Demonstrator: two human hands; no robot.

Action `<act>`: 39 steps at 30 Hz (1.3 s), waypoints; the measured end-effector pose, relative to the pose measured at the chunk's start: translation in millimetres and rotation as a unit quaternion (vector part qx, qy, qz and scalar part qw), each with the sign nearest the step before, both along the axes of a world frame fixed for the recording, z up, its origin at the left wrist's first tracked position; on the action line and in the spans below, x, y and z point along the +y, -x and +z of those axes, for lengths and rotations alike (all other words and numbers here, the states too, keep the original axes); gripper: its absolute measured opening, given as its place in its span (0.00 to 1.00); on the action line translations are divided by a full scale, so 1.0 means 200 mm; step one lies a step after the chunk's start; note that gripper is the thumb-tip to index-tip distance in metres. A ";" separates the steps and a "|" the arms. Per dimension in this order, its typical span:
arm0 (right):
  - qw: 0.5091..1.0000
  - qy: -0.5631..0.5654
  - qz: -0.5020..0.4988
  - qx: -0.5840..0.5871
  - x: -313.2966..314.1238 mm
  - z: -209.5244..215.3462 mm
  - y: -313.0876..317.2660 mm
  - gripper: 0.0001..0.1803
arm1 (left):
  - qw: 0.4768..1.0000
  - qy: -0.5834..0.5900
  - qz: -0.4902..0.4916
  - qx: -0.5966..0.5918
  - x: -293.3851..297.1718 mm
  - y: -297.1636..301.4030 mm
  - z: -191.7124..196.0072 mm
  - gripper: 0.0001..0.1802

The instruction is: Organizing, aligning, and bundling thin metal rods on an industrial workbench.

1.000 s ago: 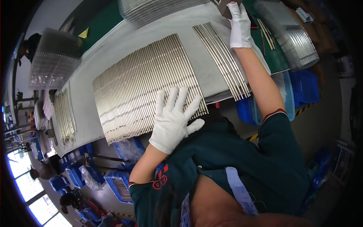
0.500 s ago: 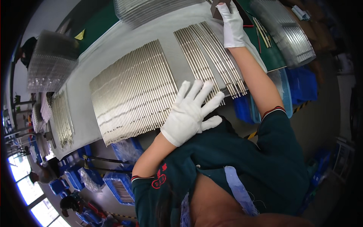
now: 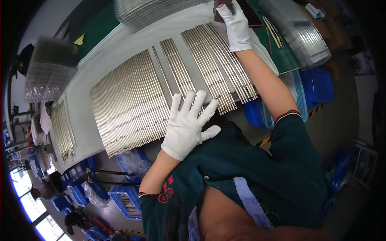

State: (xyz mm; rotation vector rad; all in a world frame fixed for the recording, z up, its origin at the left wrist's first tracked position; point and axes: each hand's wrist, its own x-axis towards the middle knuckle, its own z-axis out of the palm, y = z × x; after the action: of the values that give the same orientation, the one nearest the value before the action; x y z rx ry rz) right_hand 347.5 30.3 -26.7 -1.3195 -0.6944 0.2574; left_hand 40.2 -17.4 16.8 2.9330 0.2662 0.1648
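Note:
My left hand (image 3: pixel 184 127), in a white glove, is open with its fingers spread. Its fingertips lie over the near ends of a narrow strip of thin metal rods (image 3: pixel 175 62). One single rod (image 3: pixel 161 66) lies apart just left of that strip, and a wide sheet of side-by-side rods (image 3: pixel 126 102) spreads further left. Another group of rods (image 3: pixel 213 64) lies to the right, below my right hand (image 3: pixel 238 30). That gloved hand is closed round a dark brown block (image 3: pixel 221 15) at the far edge, its thumb on the block; some fingers are cut off by the frame.
A white cloth (image 3: pixel 96 62) covers the green-topped table. Clear ribbed plastic trays (image 3: pixel 297 34) stand at the right, with more at the back and left. Slim tools (image 3: pixel 272 32) lie near the right trays. Blue crates (image 3: pixel 125 199) sit on the floor below. More rods (image 3: pixel 63 130) lie far left.
A narrow strip of rods and one single rod now lie apart from the wide sheet. My left hand has moved left. The gap within the right-hand rods has narrowed.

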 end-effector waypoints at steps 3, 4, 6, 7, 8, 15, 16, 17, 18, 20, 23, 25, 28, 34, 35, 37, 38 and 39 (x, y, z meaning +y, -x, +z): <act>1.000 -0.017 -0.004 -0.010 -0.01 0.01 0.00 0.32 | 0.999 0.001 0.032 -0.043 0.02 0.04 0.03 0.43; 0.999 -0.023 -0.007 -0.022 -0.02 0.00 -0.01 0.32 | 0.998 -0.009 0.058 -0.020 0.04 0.07 0.06 0.44; 1.000 0.002 -0.009 -0.017 -0.05 0.00 -0.02 0.32 | 0.993 -0.032 0.111 0.010 0.07 0.17 0.03 0.46; 1.000 -0.008 -0.019 -0.020 -0.06 -0.03 -0.05 0.33 | 0.988 -0.067 0.137 0.011 0.08 0.21 0.00 0.43; 0.999 -0.021 -0.018 -0.019 -0.04 -0.03 -0.04 0.33 | 0.984 -0.092 0.152 0.021 0.09 0.28 -0.02 0.44; 0.999 -0.029 0.005 -0.017 -0.04 0.00 -0.01 0.33 | 0.987 -0.080 0.139 0.009 0.06 0.24 -0.03 0.41; 1.000 -0.014 0.010 -0.009 -0.04 0.02 0.00 0.33 | 0.989 -0.075 0.130 0.004 0.05 0.21 -0.03 0.41; 1.000 0.001 0.014 -0.001 -0.04 0.03 0.01 0.33 | 0.990 -0.064 0.121 0.019 0.04 0.17 0.00 0.40; 1.000 0.000 0.019 -0.001 -0.03 0.04 0.02 0.33 | 0.993 -0.044 0.105 0.010 0.02 0.14 -0.01 0.41; 0.997 -0.062 0.055 0.008 -0.03 0.04 0.02 0.32 | 0.998 -0.010 0.061 -0.029 0.01 0.13 -0.02 0.42; 0.999 -0.015 0.021 -0.025 -0.06 0.05 0.00 0.30 | 0.996 -0.007 0.093 0.003 0.04 0.16 0.05 0.44; 0.999 -0.041 0.021 -0.025 -0.07 0.01 -0.01 0.29 | 0.987 -0.060 0.146 -0.003 0.09 0.25 0.01 0.44; 0.999 -0.031 0.011 -0.033 -0.06 0.04 0.00 0.30 | 0.967 -0.122 0.221 0.024 0.12 0.45 -0.04 0.48; 0.999 -0.003 -0.015 -0.034 -0.05 0.01 -0.02 0.31 | 0.970 -0.108 0.217 0.034 0.10 0.43 -0.07 0.48; 0.999 -0.007 -0.012 -0.035 -0.05 0.00 -0.02 0.32 | 0.972 -0.112 0.206 0.017 0.10 0.39 -0.08 0.47; 0.998 -0.057 0.021 -0.033 -0.03 -0.01 -0.02 0.33 | 0.977 -0.088 0.193 0.010 0.07 0.33 -0.04 0.44; 0.998 -0.026 -0.010 -0.061 -0.04 -0.05 -0.07 0.34 | 0.981 -0.065 0.183 0.015 0.06 0.29 -0.01 0.44; 0.995 0.005 -0.040 -0.089 -0.05 -0.08 -0.13 0.37 | 0.984 -0.048 0.171 -0.002 0.04 0.27 -0.01 0.43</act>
State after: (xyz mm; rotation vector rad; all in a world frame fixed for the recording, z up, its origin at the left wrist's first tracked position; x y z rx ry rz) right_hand 373.4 20.8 -42.9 -1.3883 -0.7894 0.0793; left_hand -13.6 -8.8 15.0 2.9551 0.7820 0.2378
